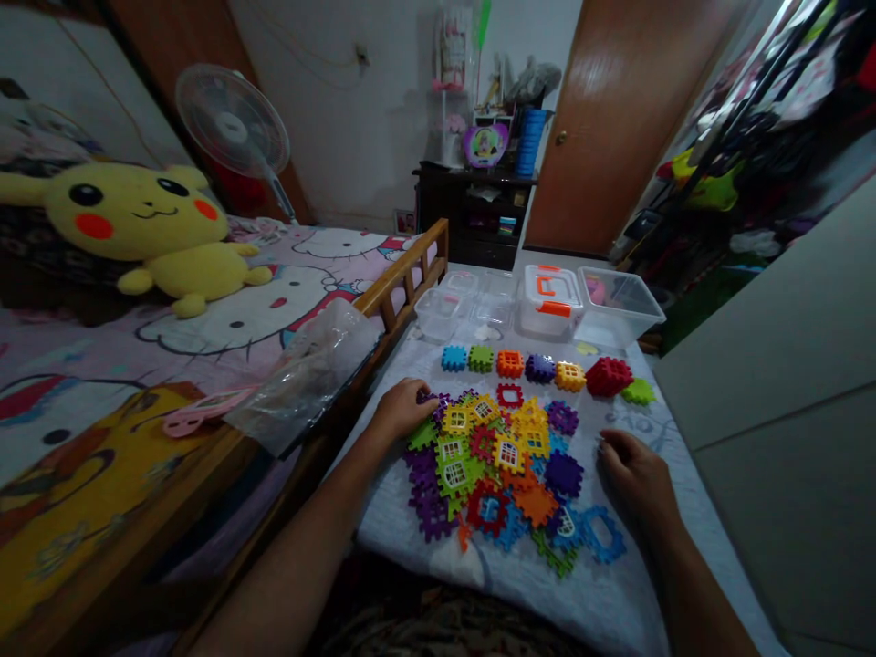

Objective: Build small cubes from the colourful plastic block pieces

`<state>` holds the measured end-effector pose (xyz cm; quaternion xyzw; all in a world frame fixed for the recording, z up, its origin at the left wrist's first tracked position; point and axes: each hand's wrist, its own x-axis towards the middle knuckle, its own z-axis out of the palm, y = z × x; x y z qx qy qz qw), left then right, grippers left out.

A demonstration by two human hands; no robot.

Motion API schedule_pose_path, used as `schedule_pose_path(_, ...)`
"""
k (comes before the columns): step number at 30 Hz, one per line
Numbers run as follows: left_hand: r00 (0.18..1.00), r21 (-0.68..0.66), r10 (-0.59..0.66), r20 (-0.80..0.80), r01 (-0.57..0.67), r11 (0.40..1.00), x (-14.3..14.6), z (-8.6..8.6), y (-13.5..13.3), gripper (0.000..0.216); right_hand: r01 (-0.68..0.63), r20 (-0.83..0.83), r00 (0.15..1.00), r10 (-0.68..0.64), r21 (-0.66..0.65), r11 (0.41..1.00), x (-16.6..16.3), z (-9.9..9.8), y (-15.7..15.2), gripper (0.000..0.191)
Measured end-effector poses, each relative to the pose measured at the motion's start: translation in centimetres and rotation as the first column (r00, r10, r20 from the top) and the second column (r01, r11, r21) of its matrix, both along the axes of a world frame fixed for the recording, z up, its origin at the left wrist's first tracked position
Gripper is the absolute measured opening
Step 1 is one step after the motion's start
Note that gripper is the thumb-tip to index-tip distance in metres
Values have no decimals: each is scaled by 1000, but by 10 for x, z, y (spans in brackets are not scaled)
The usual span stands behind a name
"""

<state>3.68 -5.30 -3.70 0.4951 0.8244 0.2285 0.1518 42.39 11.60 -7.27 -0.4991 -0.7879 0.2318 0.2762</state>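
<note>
A heap of interlocking plastic building tiles (496, 456) in several colours lies on the cloth-covered table. At the heap's upper left, my left hand (405, 408) has its fingers closed at the edge of a purple tile (442, 403). My right hand (636, 470) rests on the cloth to the right of the heap, fingers curled in, with no tile visible in it. Nearest to it is a dark blue tile (565, 474). Behind the heap stands a row of same-coloured stacks, among them a light blue stack (453, 358), an orange stack (510, 363) and a red stack (609, 376).
Clear plastic boxes stand at the table's far end: a lidded box with orange latches (551, 306) and an open box (620, 306). Left is a bed with a wooden rail (403, 292), a plastic bag (307, 374) and a yellow plush toy (151, 228). A pale cabinet (787, 383) borders the right.
</note>
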Motion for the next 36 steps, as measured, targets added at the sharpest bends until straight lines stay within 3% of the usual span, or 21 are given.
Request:
schedule_pose_path(3, 999, -101, -19, 30, 22, 995, -1, 8, 7, 28, 50, -16, 999, -50, 16, 999, -7, 1, -1, 44)
schedule_pose_path(5, 995, -97, -24, 100, 33, 995, -2, 10, 11, 32, 66, -26, 998, -66, 23, 998, -9, 1, -2, 44)
schedule_pose_path(7, 982, -48, -16, 188, 25, 999, -2, 11, 14, 35, 71, -35, 997, -70, 25, 997, -8, 1, -3, 43)
schedule_pose_path(10, 960, 128, -52, 276, 17, 992, 2, 14, 18, 35, 76, -50, 996, -75, 28, 997, -6, 1, -3, 42)
schedule_pose_path(12, 969, 278, -91, 229, 24, 960, 5, 16, 18, 28, 84, -58, 995, -83, 29, 996, -6, 1, -3, 41)
schedule_pose_path(15, 996, 389, -79, -44, 90, 917, 9, 16, 15, 19, 89, -60, 994, -88, 19, 996, -6, 0, -3, 40)
schedule_pose_path(17, 972, 353, -82, -219, 157, 923, 8, 15, 11, 17, 85, -60, 995, -84, 14, 996, -6, 0, -3, 40)
schedule_pose_path(19, 951, 290, -131, -279, 214, 933, 4, 14, 6, 18, 84, -61, 995, -82, 15, 996, -5, 0, -3, 40)
schedule_pose_path(24, 948, 199, -308, -82, 318, 927, -15, 20, -7, 24, 87, -62, 994, -87, 3, 996, -5, 2, -4, 40)
schedule_pose_path(27, 936, 145, -343, 74, 330, 933, -27, 29, -14, 26, 84, -63, 994, -84, 0, 996, -5, 2, -3, 40)
schedule_pose_path(31, 953, 112, -298, 49, 291, 950, -41, 33, -18, 35, 93, -66, 994, -93, 3, 996, -5, 2, -2, 39)
schedule_pose_path(36, 947, -59, -322, 10, 322, 945, -47, 26, -13, 57, 97, -70, 993, -96, 16, 995, -5, 2, -3, 38)
